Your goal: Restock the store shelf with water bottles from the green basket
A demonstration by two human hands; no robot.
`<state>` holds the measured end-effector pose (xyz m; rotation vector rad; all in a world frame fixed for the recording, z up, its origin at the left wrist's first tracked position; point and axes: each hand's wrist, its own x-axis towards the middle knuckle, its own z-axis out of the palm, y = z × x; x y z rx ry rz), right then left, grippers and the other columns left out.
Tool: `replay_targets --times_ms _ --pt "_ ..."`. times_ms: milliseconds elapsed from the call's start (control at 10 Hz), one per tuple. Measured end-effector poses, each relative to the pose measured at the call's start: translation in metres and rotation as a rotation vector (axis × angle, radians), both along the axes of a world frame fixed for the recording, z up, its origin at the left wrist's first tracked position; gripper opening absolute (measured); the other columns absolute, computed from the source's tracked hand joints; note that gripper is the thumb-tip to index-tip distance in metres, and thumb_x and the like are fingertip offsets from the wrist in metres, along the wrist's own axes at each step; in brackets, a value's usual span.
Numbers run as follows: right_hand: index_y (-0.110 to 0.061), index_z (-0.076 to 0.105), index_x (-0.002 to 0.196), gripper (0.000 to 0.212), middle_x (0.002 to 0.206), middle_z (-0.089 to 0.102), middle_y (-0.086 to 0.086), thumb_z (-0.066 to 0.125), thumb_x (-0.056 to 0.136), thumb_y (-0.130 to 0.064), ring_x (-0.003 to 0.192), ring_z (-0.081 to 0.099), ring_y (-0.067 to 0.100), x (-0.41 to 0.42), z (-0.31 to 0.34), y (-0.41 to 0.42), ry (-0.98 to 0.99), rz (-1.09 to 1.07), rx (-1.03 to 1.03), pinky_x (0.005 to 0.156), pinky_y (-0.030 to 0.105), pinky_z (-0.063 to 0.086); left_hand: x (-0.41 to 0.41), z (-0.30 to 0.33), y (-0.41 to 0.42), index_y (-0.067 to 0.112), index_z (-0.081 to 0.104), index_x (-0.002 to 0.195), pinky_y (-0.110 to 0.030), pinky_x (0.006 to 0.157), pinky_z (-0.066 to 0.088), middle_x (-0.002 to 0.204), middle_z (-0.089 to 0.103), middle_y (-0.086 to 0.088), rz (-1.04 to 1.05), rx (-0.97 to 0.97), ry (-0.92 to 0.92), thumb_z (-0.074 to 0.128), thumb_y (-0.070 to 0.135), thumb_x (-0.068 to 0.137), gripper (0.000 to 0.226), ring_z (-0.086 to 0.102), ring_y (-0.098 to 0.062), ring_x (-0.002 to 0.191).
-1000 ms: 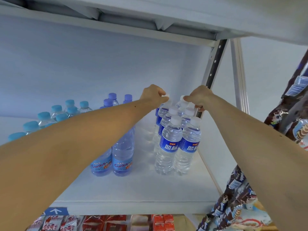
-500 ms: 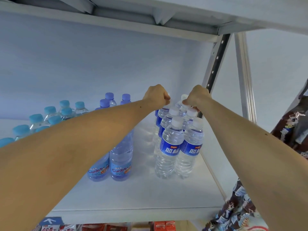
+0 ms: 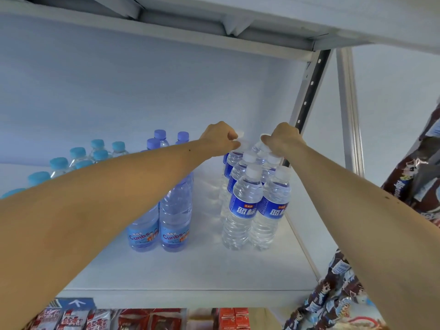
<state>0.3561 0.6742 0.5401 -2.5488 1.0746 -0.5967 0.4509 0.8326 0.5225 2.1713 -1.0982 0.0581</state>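
Note:
Two rows of clear water bottles with white caps and dark blue labels stand on the right of the white shelf. Both my arms reach to the back of these rows. My left hand is closed around the white cap of a rear bottle in the left row. My right hand grips the cap of a rear bottle in the right row. The bodies of those two bottles are mostly hidden behind the front ones. The green basket is out of view.
Blue-tinted bottles with purple caps stand mid-shelf, light-blue-capped bottles further left. A perforated metal upright rises just behind my right hand. Hanging snack packets crowd the right; red packets fill the shelf below.
My view has shifted slightly; both hands stay closed on the rear bottle caps at about the same spot on the shelf.

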Motion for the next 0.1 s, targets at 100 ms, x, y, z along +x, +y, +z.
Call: replay_targets --times_ms 100 --pt "-0.011 0.044 0.069 0.035 0.070 0.049 0.005 0.058 0.088 -0.037 0.058 0.048 0.020 -0.0058 0.0052 0.0084 -0.011 0.014 -0.008 0.049 0.024 0.031 -0.0053 0.0034 0.0118 0.017 0.062 0.087 -0.030 0.074 0.044 0.085 0.057 -0.005 0.006 -0.010 0.005 0.065 0.024 0.086 0.008 0.051 -0.020 0.079"
